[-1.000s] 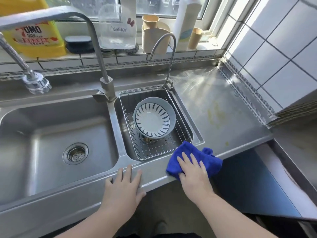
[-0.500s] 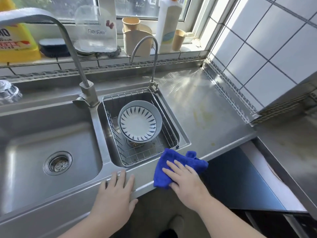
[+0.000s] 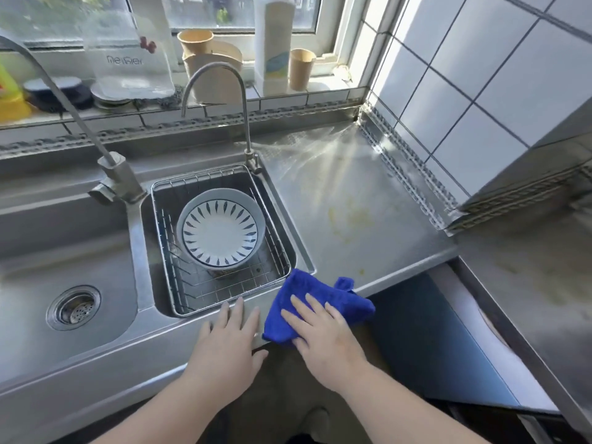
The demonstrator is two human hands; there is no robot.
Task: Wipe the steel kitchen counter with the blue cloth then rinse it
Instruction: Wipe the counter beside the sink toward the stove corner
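Bowl [image 3: 221,231] in wire basket [image 3: 282,251] in rt sink basin [image 3: 299,248].

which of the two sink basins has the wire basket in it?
The small right basin, nearest the blue cloth; it holds the wire basket. The large left basin shows only its drain.

The clear container [image 3: 128,56] on the windowsill reads "neisier"

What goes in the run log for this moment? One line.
left hand: flat on sink front edge | right hand: pressing blue cloth on counter edge | yellowish stains: unwiped | rinse: not yet
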